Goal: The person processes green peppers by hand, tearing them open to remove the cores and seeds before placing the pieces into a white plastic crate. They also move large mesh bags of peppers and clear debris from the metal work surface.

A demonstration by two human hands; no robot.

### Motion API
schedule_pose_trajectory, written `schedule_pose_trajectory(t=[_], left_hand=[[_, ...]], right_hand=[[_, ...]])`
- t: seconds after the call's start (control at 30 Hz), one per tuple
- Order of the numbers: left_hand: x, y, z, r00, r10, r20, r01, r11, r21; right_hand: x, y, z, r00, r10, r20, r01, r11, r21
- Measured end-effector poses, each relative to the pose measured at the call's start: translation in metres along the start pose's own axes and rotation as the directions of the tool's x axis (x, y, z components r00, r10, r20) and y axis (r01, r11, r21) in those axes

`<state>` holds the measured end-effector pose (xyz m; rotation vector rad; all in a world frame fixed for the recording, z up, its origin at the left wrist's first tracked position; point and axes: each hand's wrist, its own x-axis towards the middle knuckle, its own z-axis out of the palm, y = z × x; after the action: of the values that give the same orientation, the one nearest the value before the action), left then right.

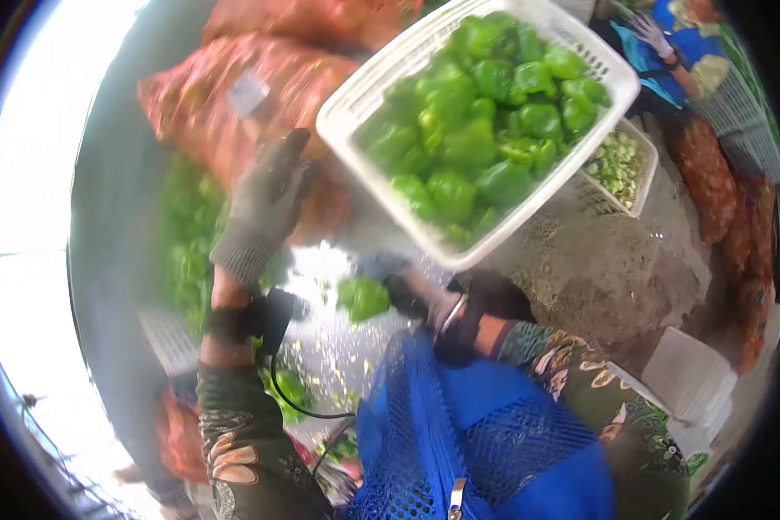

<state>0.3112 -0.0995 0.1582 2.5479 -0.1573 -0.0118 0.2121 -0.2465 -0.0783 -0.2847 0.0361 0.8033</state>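
Observation:
My left hand, in a grey knit glove with dark fingers, is raised over the work table. Its fingers are stretched out, close to a red mesh sack, and I see nothing in them. My right hand, in a dark glove and blurred, is closed at the side of a green bell pepper, its fingers against it. Another green pepper lies nearer my body on the metal surface, among scattered pale bits. Beyond my right hand is a white plastic basket full of green peppers.
More peppers are heaped at the left. A smaller white basket of pale green scraps stands on the wet floor. Red sacks line the right side. At top right shows another person's gloved hand. Blue mesh covers my front.

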Motion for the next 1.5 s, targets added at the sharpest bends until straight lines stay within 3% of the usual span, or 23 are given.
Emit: schedule_pose_trajectory(t=[0.07, 0.1, 0.13, 0.17, 0.23, 0.3, 0.37, 0.43, 0.53, 0.57, 0.63, 0.67, 0.8, 0.97, 1.0, 1.03, 1.07, 1.1, 1.13, 1.23, 1.37, 1.47, 1.5], left_hand=[[-0.057, -0.001, -0.007, 0.994, -0.076, -0.079, 0.078, 0.997, 0.024], [-0.086, 0.001, 0.002, 0.975, -0.203, -0.094, 0.171, 0.946, -0.275], [-0.109, 0.003, 0.011, 0.925, -0.377, 0.041, 0.346, 0.794, -0.501], [-0.126, -0.006, 0.026, 0.973, -0.229, -0.002, 0.211, 0.900, -0.380], [-0.141, -0.001, 0.051, 0.971, -0.240, -0.008, 0.211, 0.869, -0.448], [-0.143, -0.011, 0.069, 0.966, -0.122, -0.230, 0.063, 0.966, -0.249], [-0.140, -0.009, 0.067, 0.918, -0.118, -0.379, 0.109, 0.993, -0.045], [-0.139, -0.010, 0.060, 0.912, -0.149, -0.381, 0.106, 0.986, -0.131], [-0.138, -0.017, 0.065, 0.894, -0.156, -0.421, 0.081, 0.978, -0.190], [-0.139, -0.016, 0.064, 0.891, -0.141, -0.432, 0.075, 0.983, -0.165], [-0.139, -0.016, 0.068, 0.871, -0.112, -0.478, 0.061, 0.991, -0.121], [-0.137, -0.012, 0.070, 0.867, -0.090, -0.490, 0.077, 0.996, -0.048], [-0.130, 0.003, 0.078, 0.890, -0.058, -0.452, 0.112, 0.989, 0.095], [-0.122, 0.007, 0.066, 0.954, -0.107, -0.279, 0.105, 0.994, -0.022], [-0.118, -0.002, 0.073, 0.964, -0.170, -0.205, 0.129, 0.971, -0.202], [-0.110, 0.017, 0.068, 0.940, -0.342, -0.001, 0.239, 0.658, -0.714], [-0.105, 0.036, 0.058, 0.926, -0.376, 0.024, 0.251, 0.568, -0.784], [-0.099, 0.023, 0.060, 0.961, -0.276, 0.030, 0.214, 0.667, -0.714], [-0.099, 0.028, 0.064, 0.957, -0.290, -0.003, 0.190, 0.632, -0.751], [-0.102, 0.017, 0.088, 0.929, -0.355, -0.103, 0.167, 0.652, -0.739], [-0.098, 0.031, 0.099, 0.888, -0.401, -0.223, 0.096, 0.638, -0.764], [-0.098, 0.043, 0.101, 0.828, -0.452, -0.332, 0.060, 0.661, -0.748], [-0.097, 0.041, 0.099, 0.844, -0.418, -0.337, 0.117, 0.756, -0.644]], right_hand=[[0.005, -0.031, 0.034, 0.994, 0.034, 0.107, -0.030, 0.999, -0.041], [0.013, -0.050, 0.052, 0.990, 0.074, 0.120, -0.063, 0.994, -0.092], [0.010, -0.061, 0.073, 0.986, -0.080, 0.144, 0.130, 0.915, -0.381], [0.007, -0.072, 0.094, 0.959, -0.232, 0.164, 0.283, 0.718, -0.636], [0.020, -0.074, 0.097, 0.791, -0.308, 0.528, 0.552, -0.012, -0.834], [0.026, -0.057, 0.095, 0.826, -0.217, 0.521, 0.553, 0.126, -0.824], [0.028, -0.039, 0.096, 0.948, -0.165, 0.273, 0.319, 0.544, -0.776], [0.026, -0.027, 0.098, 0.997, -0.027, 0.076, 0.063, 0.852, -0.520], [0.025, -0.034, 0.110, 0.999, 0.051, 0.007, -0.047, 0.948, -0.314], [0.026, -0.037, 0.114, 0.973, -0.123, 0.193, 0.228, 0.592, -0.773], [0.027, -0.043, 0.126, 0.995, 0.002, 0.102, 0.032, 0.943, -0.333], [0.027, -0.047, 0.132, 0.993, 0.074, 0.090, -0.069, 0.996, -0.055], [0.013, -0.052, 0.132, 0.973, 0.222, 0.058, -0.228, 0.962, 0.152], [0.007, -0.068, 0.111, 0.988, -0.059, 0.142, 0.111, 0.911, -0.397], [0.000, -0.073, 0.106, 0.972, -0.121, 0.203, 0.216, 0.804, -0.553], [-0.006, -0.078, 0.102, 0.948, -0.183, 0.262, 0.316, 0.661, -0.681], [-0.004, -0.081, 0.108, 0.909, -0.268, 0.320, 0.390, 0.273, -0.879], [-0.002, -0.084, 0.114, 0.858, -0.351, 0.374, 0.337, -0.164, -0.927], [-0.012, -0.093, 0.131, 0.815, -0.389, 0.428, 0.279, -0.384, -0.880], [-0.010, -0.097, 0.129, 0.823, -0.402, 0.401, 0.331, -0.235, -0.914], [-0.004, -0.102, 0.126, 0.758, -0.435, 0.486, 0.369, -0.327, -0.870], [0.003, -0.101, 0.132, 0.827, -0.433, 0.359, 0.429, 0.072, -0.900], [0.001, -0.104, 0.136, 0.912, -0.342, 0.228, 0.321, 0.248, -0.914]])
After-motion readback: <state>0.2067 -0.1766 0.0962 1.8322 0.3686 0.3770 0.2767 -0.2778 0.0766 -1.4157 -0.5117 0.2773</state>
